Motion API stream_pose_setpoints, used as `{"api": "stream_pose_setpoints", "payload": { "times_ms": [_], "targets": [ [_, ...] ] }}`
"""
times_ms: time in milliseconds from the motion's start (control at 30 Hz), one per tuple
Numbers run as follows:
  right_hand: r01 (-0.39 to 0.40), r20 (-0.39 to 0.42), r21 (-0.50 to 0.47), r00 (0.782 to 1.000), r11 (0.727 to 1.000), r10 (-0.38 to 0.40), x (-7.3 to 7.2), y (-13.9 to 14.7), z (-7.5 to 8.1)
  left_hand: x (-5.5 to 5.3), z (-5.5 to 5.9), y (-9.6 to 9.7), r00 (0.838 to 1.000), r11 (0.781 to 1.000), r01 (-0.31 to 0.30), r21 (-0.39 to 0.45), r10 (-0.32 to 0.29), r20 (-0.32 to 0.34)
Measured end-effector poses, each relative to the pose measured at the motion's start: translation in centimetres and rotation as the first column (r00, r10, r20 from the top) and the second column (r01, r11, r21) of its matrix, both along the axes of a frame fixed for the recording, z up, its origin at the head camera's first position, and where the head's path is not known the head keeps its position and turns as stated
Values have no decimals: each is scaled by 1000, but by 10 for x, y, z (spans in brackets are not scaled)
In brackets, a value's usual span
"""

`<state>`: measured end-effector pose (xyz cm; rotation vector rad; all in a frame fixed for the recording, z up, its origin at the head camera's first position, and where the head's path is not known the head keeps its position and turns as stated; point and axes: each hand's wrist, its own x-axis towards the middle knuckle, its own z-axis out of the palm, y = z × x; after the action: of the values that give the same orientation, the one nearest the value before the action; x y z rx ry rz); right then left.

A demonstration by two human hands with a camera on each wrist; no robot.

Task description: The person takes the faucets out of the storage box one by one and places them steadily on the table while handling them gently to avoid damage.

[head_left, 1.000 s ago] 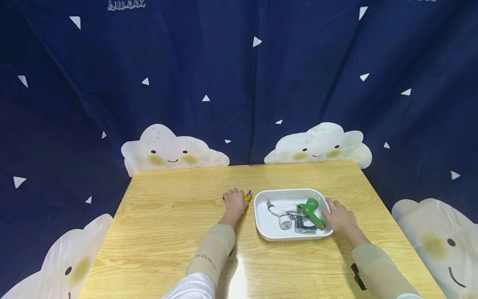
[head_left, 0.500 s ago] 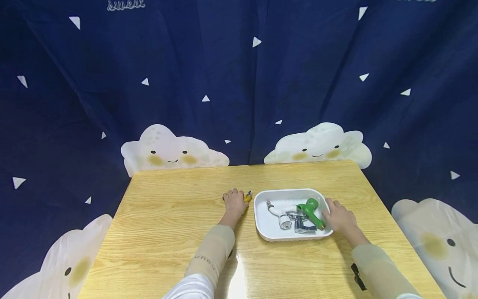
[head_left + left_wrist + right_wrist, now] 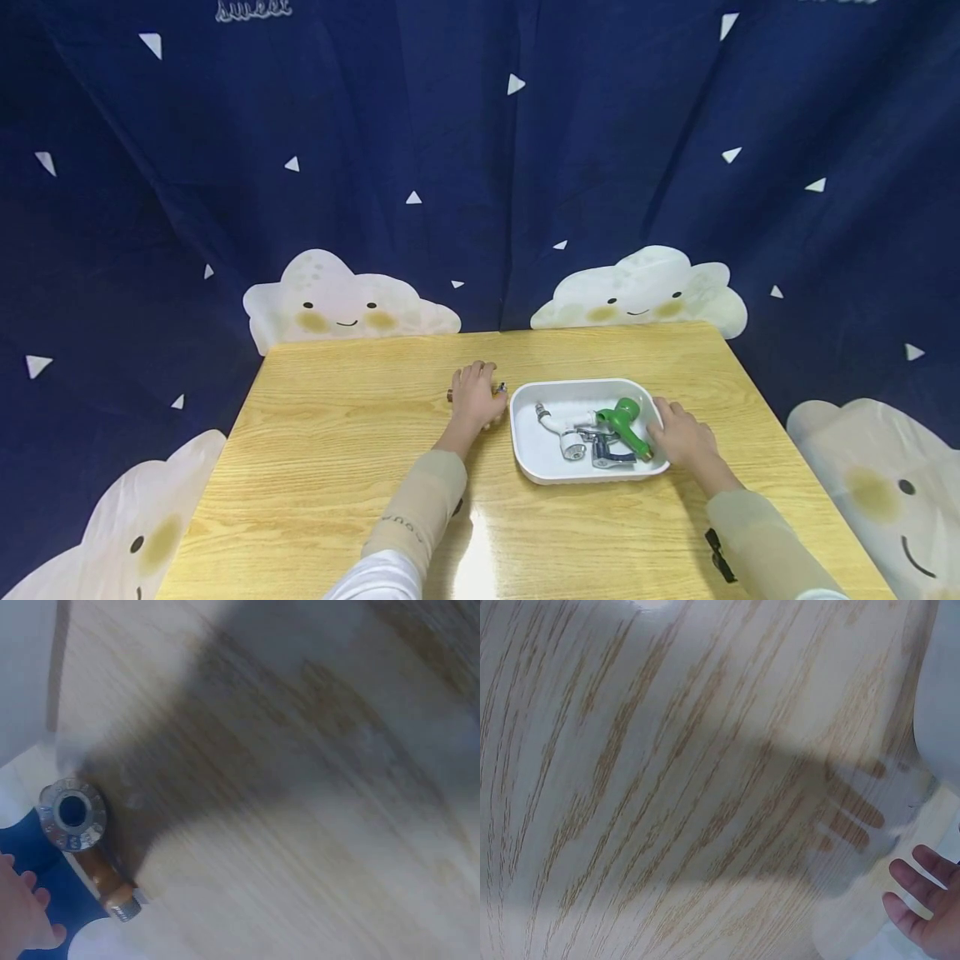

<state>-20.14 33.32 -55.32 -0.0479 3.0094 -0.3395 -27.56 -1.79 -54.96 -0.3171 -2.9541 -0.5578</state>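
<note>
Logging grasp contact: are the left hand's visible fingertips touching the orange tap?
Apart. The left wrist view shows blue curtain between the visible fingertips of the left hand and the orange tap.

Glossy wood tabletop (image 3: 337, 417), smooth plastic tray (image 3: 581, 387)

A pale yellow wooden counter (image 3: 337, 417) with streaky grain fills the lower middle of the head view. Behind the counter and down both its sides hangs a dark navy cloth (image 3: 450, 125), softly creased, with a vertical fold above the middle of the counter's far edge. White triangles (image 3: 516, 84) are scattered over it, and "sweet" lettering (image 3: 253, 9) sits high, left of the counter's centre. Smiling clouds (image 3: 352, 300) with yellow cheeks line the counter's far edge and flank its sides. Bright glare (image 3: 476, 554) lies on the counter's near part.
</note>
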Motion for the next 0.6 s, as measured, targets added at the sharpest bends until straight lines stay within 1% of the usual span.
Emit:
{"api": "stream_pose_setpoints", "payload": {
  "times_ms": [133, 267, 333, 433, 600],
  "targets": [
    [3, 1, 4, 1000, 1000, -3, 0, 0, 0, 0, 10, 4, 994, 997, 71, 6, -71, -79],
    [3, 4, 13, 1000, 1000, -3, 0, 0, 1, -1, 17, 10, 981, 992, 127, -20, -128, -144],
    [3, 6, 15, 1000, 1000, -3, 0, 0, 1, 0, 19, 13, 975, 989, 146, -37, -150, -163],
    [3, 8, 16, 1000, 1000, -3, 0, -1, 2, 2, 22, 20, 965, 980, 174, -92, -188, -181],
    [4, 3, 12, 1000, 1000, -4, 1, -1, 2, 7, 27, 30, 948, 959, 222, -177, -255, -192]
  ]
}}
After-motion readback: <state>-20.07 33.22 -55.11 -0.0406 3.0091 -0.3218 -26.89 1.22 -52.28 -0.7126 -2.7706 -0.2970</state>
